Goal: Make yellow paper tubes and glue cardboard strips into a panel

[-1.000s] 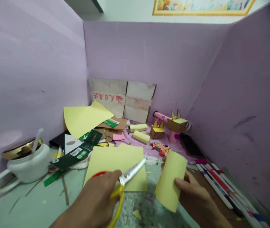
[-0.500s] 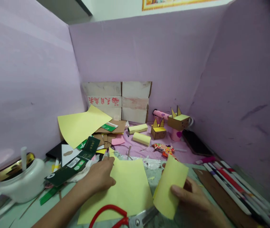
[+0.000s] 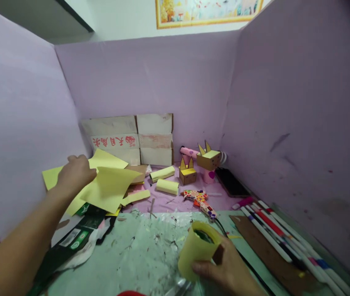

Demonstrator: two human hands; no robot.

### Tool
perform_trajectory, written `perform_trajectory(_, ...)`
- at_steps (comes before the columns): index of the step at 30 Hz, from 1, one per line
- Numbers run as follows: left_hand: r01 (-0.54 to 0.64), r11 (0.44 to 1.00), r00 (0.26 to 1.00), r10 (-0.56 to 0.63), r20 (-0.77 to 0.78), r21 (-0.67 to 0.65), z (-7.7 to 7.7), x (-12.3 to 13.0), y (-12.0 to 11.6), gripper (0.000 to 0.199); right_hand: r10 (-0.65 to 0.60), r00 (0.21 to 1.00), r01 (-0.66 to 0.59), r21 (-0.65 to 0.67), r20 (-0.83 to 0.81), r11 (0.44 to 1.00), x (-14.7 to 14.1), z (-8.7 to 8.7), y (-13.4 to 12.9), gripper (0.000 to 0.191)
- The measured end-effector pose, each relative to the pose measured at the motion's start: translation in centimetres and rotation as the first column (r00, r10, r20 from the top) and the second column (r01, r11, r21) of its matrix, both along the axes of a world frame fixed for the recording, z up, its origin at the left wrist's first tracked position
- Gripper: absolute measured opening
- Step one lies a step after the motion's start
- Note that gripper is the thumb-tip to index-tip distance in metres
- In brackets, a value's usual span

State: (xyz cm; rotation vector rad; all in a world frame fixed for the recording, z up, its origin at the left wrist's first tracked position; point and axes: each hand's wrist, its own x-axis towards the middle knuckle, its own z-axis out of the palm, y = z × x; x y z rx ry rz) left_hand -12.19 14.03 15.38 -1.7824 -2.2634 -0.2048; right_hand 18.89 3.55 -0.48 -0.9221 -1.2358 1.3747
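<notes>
My left hand (image 3: 77, 173) is closed on the edge of a yellow paper sheet (image 3: 109, 187), which is over the pile at the left. Beneath it lies another yellow sheet (image 3: 110, 158). A yellow paper tube (image 3: 193, 253), its open end tilted up, is in my right hand (image 3: 224, 265), thumb in front and the other fingers mostly hidden behind. Below the tube, scissors (image 3: 179, 287) show partly at the bottom edge. A colourful patterned glue gun (image 3: 199, 198) lies beyond the tube.
Two yellow paper rolls (image 3: 167, 186) lie near a small cardboard box with ears (image 3: 187, 174). A larger eared box (image 3: 208, 158) stands on pink tubes. At right are a phone (image 3: 232, 183), several markers (image 3: 270, 226) and a brown cardboard strip (image 3: 261, 242). Green packaging (image 3: 82, 234) lies left.
My left hand has carried the yellow sheet from the table's middle leftward onto the pile. The tube, still in my right hand, now shows its open end. The view has shifted right and up.
</notes>
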Motion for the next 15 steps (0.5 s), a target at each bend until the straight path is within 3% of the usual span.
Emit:
perform_trajectory(2, 0.028, 0.998, 0.993, -0.034, 0.115, 0.055, -0.9, 2.1, -1.8, 0.054, -0.044, 0.989, 0.031, 0.09, 0.141, 0.995, -0.1, 0.6, -0.1, 0.03)
perform_trajectory(4, 0.193, 0.981, 0.958, -0.181, 0.221, -0.031, -3.8, 5.2, -5.0, 0.057, -0.064, 0.977, 0.037, 0.131, 0.205, 0.991, -0.3, 1.1, -0.3, 0.027)
perform_trajectory(5, 0.381, 0.92, 0.871, -0.322, 0.372, -0.096, -5.7, 7.0, -6.9, 0.058, -0.07, 0.974, 0.042, 0.131, 0.215, 0.99, -0.5, 1.4, -0.4, 0.029)
perform_trajectory(8, 0.646, 0.756, 0.64, -0.459, 0.616, -0.108, -11.2, 11.3, -11.8, 0.072, -0.119, 0.958, 0.082, 0.146, 0.26, 0.986, -0.7, 1.9, -0.8, 0.031)
perform_trajectory(9, 0.682, 0.724, 0.598, -0.473, 0.647, -0.101, -12.5, 12.3, -12.9, 0.073, -0.149, 0.945, 0.101, 0.173, 0.29, 0.98, -0.7, 1.9, -0.9, 0.03)
perform_trajectory(11, 0.65, 0.755, 0.582, -0.423, 0.694, -0.085, -14.0, 13.4, -14.0, 0.067, -0.246, 0.907, 0.148, 0.289, 0.342, 0.946, -0.4, 1.8, -0.8, 0.028)
perform_trajectory(13, 0.598, 0.794, 0.599, -0.352, 0.719, -0.11, -14.4, 13.7, -14.1, 0.064, -0.355, 0.868, 0.184, 0.439, 0.348, 0.88, 0.1, 1.3, -0.5, 0.03)
perform_trajectory(15, 0.604, 0.781, 0.62, -0.335, 0.71, -0.159, -14.4, 13.7, -13.9, 0.061, -0.376, 0.852, 0.162, 0.5, 0.364, 0.851, 0.5, 0.4, 0.1, 0.03)
